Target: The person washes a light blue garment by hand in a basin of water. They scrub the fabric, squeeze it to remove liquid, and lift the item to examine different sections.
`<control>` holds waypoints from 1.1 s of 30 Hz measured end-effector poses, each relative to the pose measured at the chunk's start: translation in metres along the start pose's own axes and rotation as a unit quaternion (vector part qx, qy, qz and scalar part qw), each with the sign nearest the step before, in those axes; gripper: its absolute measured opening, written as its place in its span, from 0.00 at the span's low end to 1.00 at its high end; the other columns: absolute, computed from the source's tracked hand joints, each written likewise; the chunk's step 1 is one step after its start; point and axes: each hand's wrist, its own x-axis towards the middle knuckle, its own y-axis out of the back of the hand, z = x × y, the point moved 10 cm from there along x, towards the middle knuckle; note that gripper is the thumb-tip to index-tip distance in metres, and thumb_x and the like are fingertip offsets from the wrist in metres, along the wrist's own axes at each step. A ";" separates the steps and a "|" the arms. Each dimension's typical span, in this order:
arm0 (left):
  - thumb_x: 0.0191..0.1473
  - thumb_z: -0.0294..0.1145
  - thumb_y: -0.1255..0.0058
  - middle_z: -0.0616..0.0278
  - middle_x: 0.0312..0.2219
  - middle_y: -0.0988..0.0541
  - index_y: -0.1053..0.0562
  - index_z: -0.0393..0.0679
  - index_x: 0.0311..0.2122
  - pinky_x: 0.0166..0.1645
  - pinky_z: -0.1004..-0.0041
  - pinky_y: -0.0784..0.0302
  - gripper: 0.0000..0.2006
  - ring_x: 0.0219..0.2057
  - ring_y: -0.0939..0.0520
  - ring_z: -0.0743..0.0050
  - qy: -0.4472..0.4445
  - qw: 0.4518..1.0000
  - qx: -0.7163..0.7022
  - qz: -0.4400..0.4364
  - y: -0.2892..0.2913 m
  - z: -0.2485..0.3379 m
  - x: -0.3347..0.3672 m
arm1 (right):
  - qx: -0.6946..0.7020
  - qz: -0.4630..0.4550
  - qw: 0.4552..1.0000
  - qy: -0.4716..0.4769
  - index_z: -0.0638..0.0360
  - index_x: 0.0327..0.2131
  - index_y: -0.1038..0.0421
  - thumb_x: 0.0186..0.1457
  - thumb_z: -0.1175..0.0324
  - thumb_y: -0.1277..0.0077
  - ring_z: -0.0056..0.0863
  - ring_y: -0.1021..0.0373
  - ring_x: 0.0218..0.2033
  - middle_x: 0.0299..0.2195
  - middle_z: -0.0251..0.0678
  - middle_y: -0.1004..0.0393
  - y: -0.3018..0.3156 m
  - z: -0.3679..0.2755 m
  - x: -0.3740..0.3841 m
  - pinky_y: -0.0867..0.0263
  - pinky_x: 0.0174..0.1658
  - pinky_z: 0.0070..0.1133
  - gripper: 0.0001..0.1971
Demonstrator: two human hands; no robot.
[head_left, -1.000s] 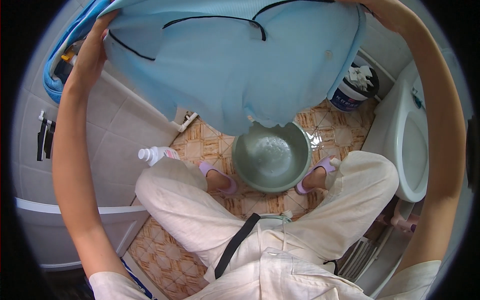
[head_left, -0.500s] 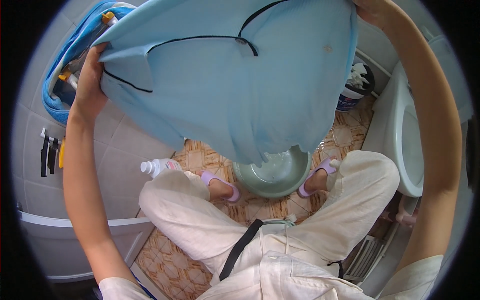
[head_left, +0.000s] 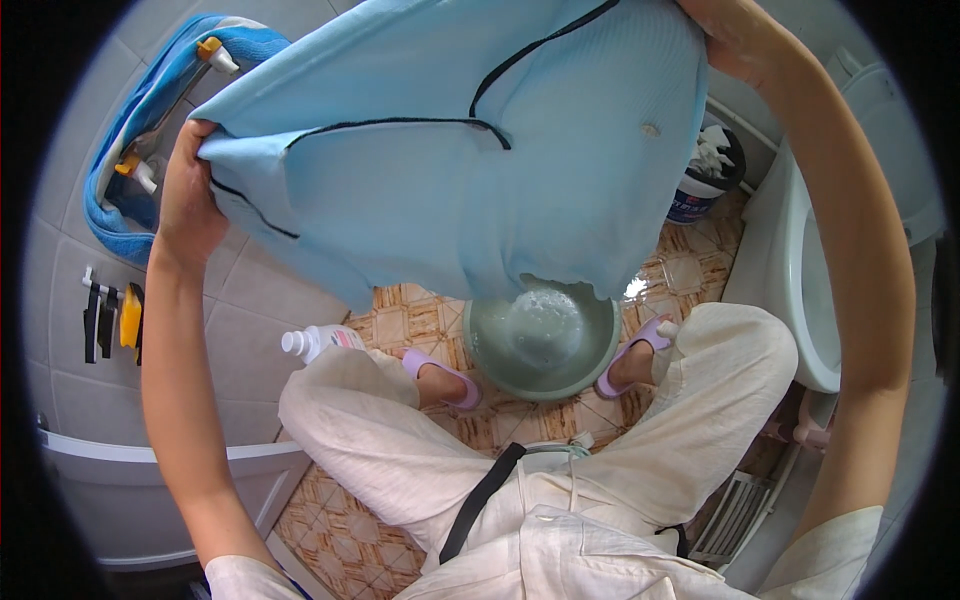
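Note:
A wet light blue shirt [head_left: 400, 200] with black piping hangs stretched between my raised hands. My left hand [head_left: 190, 205] pinches its left edge, with the thumb on top. At the upper right, my right hand [head_left: 730, 35] grips the opposite edge; the fingertips are partly out of view or behind the cloth. The shirt's ragged lower hem hangs over the far rim of a green basin [head_left: 482, 345]. Water with a round, bubbly patch [head_left: 550, 325] shows in the basin, which stands on the floor between my feet.
A white bottle [head_left: 325, 340] stands by my left knee. At right are a bin [head_left: 700, 195] with crumpled paper and a white toilet [head_left: 812, 300]. Two taps [head_left: 215, 55] with orange handles, a blue towel [head_left: 115, 235] and hanging brushes [head_left: 130, 315] line the left wall.
My left hand has come slightly lower in view, while the shirt's lower hem has risen. More of the basin shows, and a bubbly patch has appeared on its water.

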 end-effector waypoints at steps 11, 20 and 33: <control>0.45 0.33 0.54 0.57 0.37 0.26 0.33 0.35 0.43 0.48 0.69 0.31 0.19 0.41 0.26 0.68 0.076 0.926 -0.244 -0.279 -0.073 -0.055 -0.035 | 0.132 0.015 0.989 -0.063 0.61 0.33 0.29 0.46 0.62 0.47 0.27 0.30 0.28 0.29 0.39 0.27 -0.045 0.019 -0.017 0.32 0.31 0.23 0.14; 0.34 0.21 0.62 0.64 0.33 0.28 0.39 0.37 0.51 0.44 0.82 0.36 0.31 0.35 0.29 0.80 -0.028 0.962 0.061 -0.265 -0.145 -0.057 -0.085 | 0.221 -0.109 0.965 -0.094 0.64 0.30 0.29 0.46 0.58 0.47 0.22 0.33 0.24 0.24 0.36 0.29 -0.089 0.056 -0.027 0.36 0.28 0.18 0.16; 0.53 0.36 0.55 0.66 0.32 0.26 0.32 0.35 0.40 0.37 0.80 0.31 0.14 0.32 0.27 0.84 0.129 0.944 -0.068 -0.297 -0.178 -0.116 -0.113 | 0.208 -0.113 0.966 -0.107 0.61 0.33 0.30 0.43 0.58 0.45 0.20 0.31 0.30 0.29 0.33 0.29 -0.104 0.098 -0.029 0.33 0.34 0.19 0.17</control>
